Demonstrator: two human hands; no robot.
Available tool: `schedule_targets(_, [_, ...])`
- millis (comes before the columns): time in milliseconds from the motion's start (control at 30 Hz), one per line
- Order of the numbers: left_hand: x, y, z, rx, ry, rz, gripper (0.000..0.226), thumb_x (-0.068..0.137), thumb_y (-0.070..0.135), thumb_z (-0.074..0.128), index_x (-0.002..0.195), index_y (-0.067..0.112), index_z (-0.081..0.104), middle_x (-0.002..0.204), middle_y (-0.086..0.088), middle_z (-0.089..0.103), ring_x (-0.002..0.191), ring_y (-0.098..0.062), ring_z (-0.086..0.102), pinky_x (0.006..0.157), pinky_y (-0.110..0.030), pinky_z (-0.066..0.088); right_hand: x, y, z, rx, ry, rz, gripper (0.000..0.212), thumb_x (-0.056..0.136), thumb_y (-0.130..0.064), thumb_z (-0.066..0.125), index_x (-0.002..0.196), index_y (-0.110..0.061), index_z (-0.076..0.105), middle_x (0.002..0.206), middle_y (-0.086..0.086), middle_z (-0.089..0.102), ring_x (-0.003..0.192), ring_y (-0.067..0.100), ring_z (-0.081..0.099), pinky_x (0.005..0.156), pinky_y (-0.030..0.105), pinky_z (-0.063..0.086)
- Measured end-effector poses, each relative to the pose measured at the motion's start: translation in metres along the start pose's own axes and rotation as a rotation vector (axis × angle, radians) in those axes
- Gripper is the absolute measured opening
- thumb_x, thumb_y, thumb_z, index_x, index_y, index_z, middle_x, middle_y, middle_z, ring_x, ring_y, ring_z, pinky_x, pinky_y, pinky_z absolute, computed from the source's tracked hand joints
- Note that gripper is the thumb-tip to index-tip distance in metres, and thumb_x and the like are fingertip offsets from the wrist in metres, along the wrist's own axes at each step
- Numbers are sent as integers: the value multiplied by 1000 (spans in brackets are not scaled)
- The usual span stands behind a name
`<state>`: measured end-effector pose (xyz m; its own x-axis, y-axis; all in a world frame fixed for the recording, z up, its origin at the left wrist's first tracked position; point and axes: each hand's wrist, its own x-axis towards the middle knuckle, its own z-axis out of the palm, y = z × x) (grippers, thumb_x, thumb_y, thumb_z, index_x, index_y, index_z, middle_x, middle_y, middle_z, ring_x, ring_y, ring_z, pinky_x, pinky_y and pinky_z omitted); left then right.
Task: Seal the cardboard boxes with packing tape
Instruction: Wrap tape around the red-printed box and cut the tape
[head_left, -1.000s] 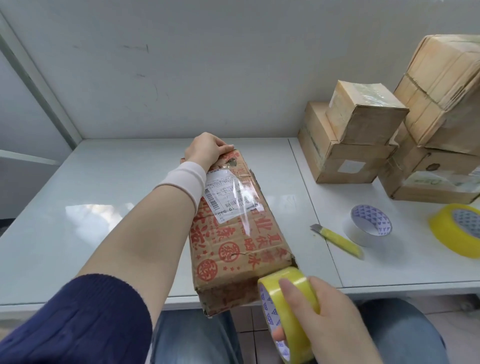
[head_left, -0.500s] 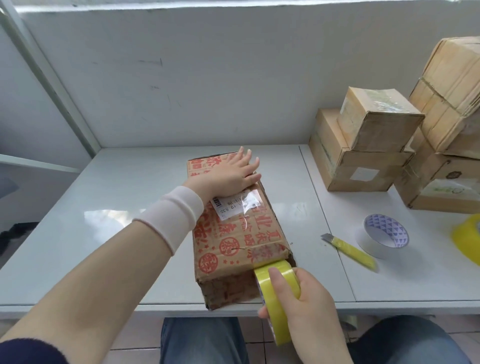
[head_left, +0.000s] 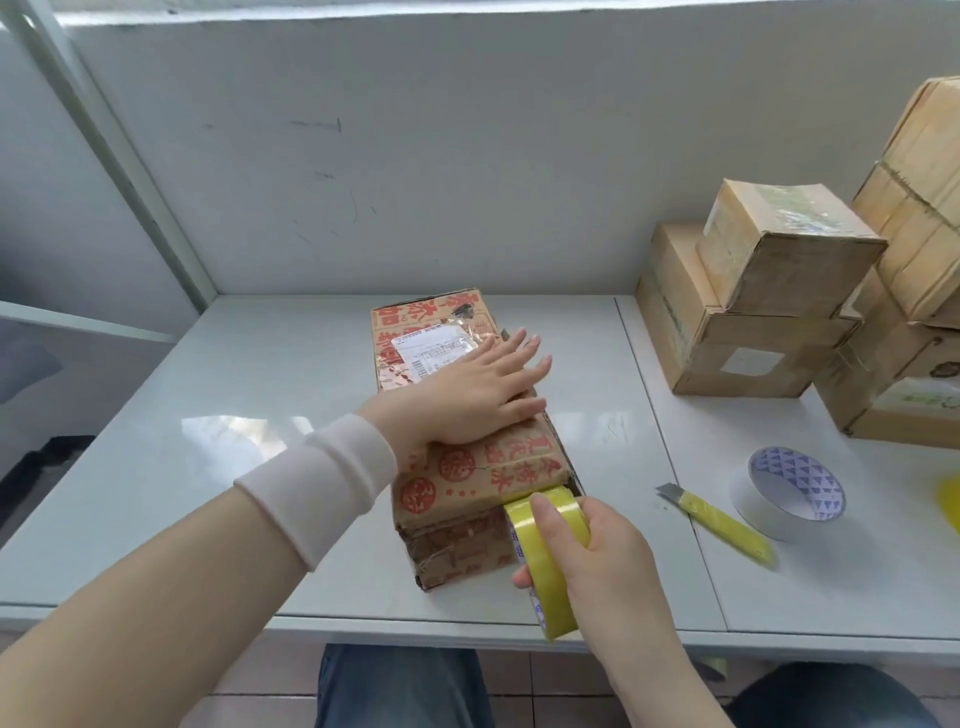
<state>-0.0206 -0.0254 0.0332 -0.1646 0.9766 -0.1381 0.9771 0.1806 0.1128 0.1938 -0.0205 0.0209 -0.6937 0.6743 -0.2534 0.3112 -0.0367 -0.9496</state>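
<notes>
Since a moment ago the left hand (head_left: 467, 395) has slid nearer along the top of the cardboard box (head_left: 467, 470), pressing flat with straight, released fingers (head_left: 522, 353). The right hand (head_left: 608, 551) grasps the yellow tape roll (head_left: 551, 605) at the box's near right corner. The box lies on the desk (head_left: 249, 467) by its front edge.

Left hand (head_left: 478, 395), centre frame: palm down, fingers straight and spread; forearm enters from lower left. Right hand (head_left: 587, 561), lower centre: curled round tape roll (head_left: 553, 603).
</notes>
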Motion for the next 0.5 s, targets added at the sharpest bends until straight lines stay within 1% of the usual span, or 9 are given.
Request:
schedule_targets(100, [2,6,-4,30,-30,-33,57,101,44,18,152,22,2,159,-2,-9,144,-11,-17,116,-29,-14,4,0,-2,-18,8,-12,29,91,-48,46,83,-21,56,57,-8,69,49,0,62,46,17,47])
schedule_targets(167, [5,11,-10,53,-34,-52,57,102,44,17,152,20,2,159,-4,-9,144,-12,-17,116,-30,-13,5,-1,-5,-21,5,-17,29,90,-48,46,83,-21,56,57,-7,69,49,1,63,46,17,46])
schedule_targets(267, [-10,19,-5,15,13,-12,61,101,45,17,151,15,3,159,-5,-9,143,-11,-17,111,-24,-17,5,0,-7,-8,-5,-33,29,89,-47,49,82,-20,56,58,-3,69,49,2,63,44,17,47])
schedule_targets(333, [-26,24,6,3,61,37,62,98,48,14,151,18,1,158,1,-11,142,-6,-19,109,-20,-21,6,2,-6,-19,-18,-48,28,88,-49,49,83,-21,55,59,-4,69,52,3,65,48,19,49])
schedule_targets(400, [-34,22,12,-10,104,23,61,97,50,13,151,23,1,158,5,-11,141,-2,-20,110,-18,-22,8,5,-4,-27,-54,-76,31,85,-53,48,86,-23,55,61,-5,70,54,2,65,49,18,47])
schedule_targets(500, [-30,16,10,-20,95,-12,57,99,48,17,151,27,6,159,5,-6,143,-4,-15,113,-22,-16,9,12,-7,6,-154,-132,39,76,-60,45,91,-25,53,68,-9,71,64,2,66,54,15,51])
